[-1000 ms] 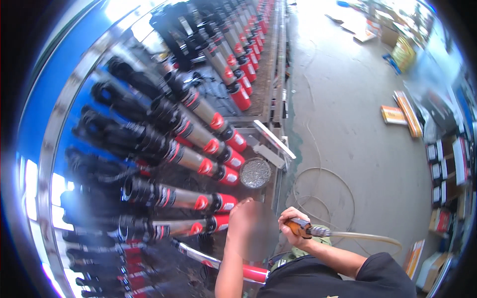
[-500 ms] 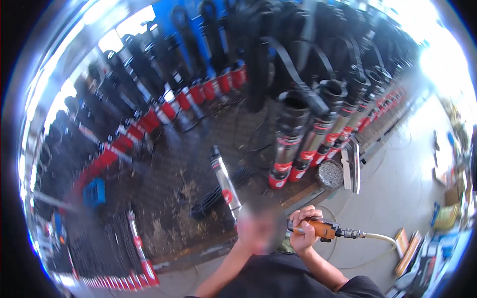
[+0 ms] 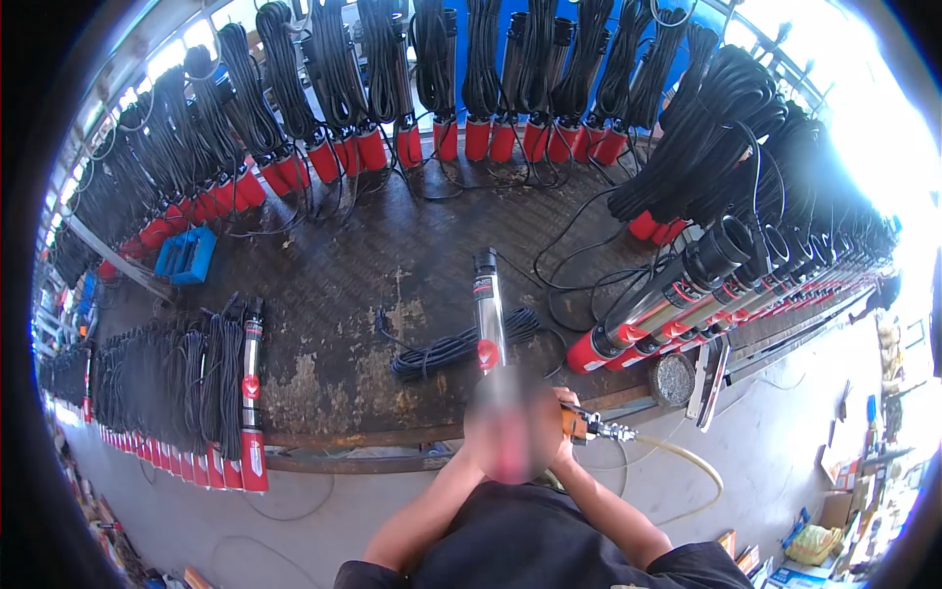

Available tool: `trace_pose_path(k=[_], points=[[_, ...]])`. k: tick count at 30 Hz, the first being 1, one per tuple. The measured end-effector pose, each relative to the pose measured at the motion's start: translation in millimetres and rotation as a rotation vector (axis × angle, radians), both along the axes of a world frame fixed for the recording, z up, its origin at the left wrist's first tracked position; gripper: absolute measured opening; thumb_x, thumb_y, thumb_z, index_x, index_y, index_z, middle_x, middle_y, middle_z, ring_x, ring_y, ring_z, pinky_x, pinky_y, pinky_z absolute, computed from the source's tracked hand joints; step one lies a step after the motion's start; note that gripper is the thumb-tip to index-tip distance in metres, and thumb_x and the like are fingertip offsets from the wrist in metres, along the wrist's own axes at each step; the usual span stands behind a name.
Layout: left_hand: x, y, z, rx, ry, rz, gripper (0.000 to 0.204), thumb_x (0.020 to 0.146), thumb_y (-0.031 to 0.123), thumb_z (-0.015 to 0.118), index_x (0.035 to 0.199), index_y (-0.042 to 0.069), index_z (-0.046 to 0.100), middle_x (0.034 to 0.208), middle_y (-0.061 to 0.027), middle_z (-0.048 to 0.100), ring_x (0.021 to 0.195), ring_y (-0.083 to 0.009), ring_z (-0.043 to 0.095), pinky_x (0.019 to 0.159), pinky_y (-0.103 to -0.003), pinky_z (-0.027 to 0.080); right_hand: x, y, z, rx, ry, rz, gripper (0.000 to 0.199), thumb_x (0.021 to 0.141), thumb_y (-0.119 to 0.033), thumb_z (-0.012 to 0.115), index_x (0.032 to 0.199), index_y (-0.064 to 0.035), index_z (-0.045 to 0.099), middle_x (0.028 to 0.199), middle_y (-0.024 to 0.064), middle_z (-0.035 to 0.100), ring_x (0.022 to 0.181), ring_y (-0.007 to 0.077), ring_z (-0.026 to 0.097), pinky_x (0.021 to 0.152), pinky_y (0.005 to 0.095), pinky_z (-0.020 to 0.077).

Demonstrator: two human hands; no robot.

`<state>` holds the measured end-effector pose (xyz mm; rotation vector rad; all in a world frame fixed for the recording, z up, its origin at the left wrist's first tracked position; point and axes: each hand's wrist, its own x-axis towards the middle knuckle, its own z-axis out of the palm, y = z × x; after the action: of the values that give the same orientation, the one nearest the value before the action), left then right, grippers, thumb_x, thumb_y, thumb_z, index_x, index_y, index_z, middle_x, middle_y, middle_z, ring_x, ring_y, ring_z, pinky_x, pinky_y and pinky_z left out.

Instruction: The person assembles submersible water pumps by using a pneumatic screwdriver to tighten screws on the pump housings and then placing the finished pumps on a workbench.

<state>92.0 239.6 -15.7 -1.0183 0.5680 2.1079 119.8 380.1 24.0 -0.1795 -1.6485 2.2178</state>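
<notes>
We're looking down on a big steel deck (image 3: 392, 294) w/ rows of red-based pumps wrapped in black cable. Our right hand (image 3: 567, 417) is clenched around an orange air tool (image 3: 581, 424) at the deck's near edge; a pale hose (image 3: 687, 461) runs off its fitting to the right and curves down. Our left hand is behind a blurred patch at approx. the same spot, so we can't tell if its fingers grip anything. Just ahead of both hands lies a single silver pump (image 3: 487, 314) w/ a red band, its near end toward us and its black far end pointing away, beside a loose coil of black cable (image 3: 451, 348). A blue crate (image 3: 186, 255) sits far left on the deck; a round wire-brush disc (image 3: 673, 379) rests right of the tool, near the stacked pumps (image 3: 677, 294).
</notes>
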Motion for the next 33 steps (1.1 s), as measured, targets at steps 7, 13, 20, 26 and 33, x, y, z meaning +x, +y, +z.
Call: trace_pose_path(k=[7,13,20,26,33], points=[[-15,-10,6,-0.203,0.437,-0.252,0.021,0.096,0.007,0.047,0.102,-0.006,0.062,0.066,0.001,0.05,0.05,-0.0085,0.039,0.048,-0.025,0.034,-23,3,-7,-0.114,-0.115,-0.099,0.019,0.087,0.001,0.05,0.105,-0.0057,0.051,0.089,0.0068,0.056,0.08,0.0153,0.055,0.076,0.0308,0.0478],[-14,-49,-39,-0.555,0.52,-0.261,0.018,0.095,0.016,0.057,0.094,0.001,0.066,0.068,-0.0009,0.055,0.054,-0.0134,0.051,0.05,-0.03,0.045,-29,11,-35,-0.059,0.034,-0.05,0.019,0.088,0.004,0.049,0.103,-0.0075,0.049,0.09,0.0072,0.056,0.076,0.0144,0.055,0.072,0.0293,0.047],[-30,-49,-24,-0.56,0.27,-0.017,0.014,0.091,0.019,0.066,0.087,0.006,0.065,0.074,-0.0015,0.056,0.059,-0.0152,0.055,0.053,-0.032,0.051,-30,-1,-1,0.023,0.077,0.035,0.02,0.089,0.005,0.051,0.102,-0.0088,0.046,0.084,0.0092,0.058,0.066,0.011,0.049,0.058,0.0242,0.0422],[-62,-35,-10,-0.638,0.532,-0.373,0.029,0.09,0.038,0.073,0.084,0.01,0.068,0.067,0.0031,0.056,0.055,-0.0105,0.051,0.051,-0.026,0.042,-35,-5,-11,0.003,0.126,0.046,0.018,0.089,0.006,0.051,0.102,-0.0068,0.047,0.085,0.008,0.058,0.069,0.0104,0.052,0.061,0.0238,0.0438],[-71,-8,-17,-0.692,0.812,-0.558,0.04,0.074,0.036,0.088,0.087,0.001,0.074,0.077,-0.0052,0.07,0.062,-0.0139,0.063,0.057,-0.031,0.048,-31,12,12,-0.221,-0.153,-0.191,0.022,0.085,-0.001,0.061,0.105,-0.0072,0.056,0.081,0.0032,0.057,0.066,0.0093,0.052,0.057,0.0246,0.042]])
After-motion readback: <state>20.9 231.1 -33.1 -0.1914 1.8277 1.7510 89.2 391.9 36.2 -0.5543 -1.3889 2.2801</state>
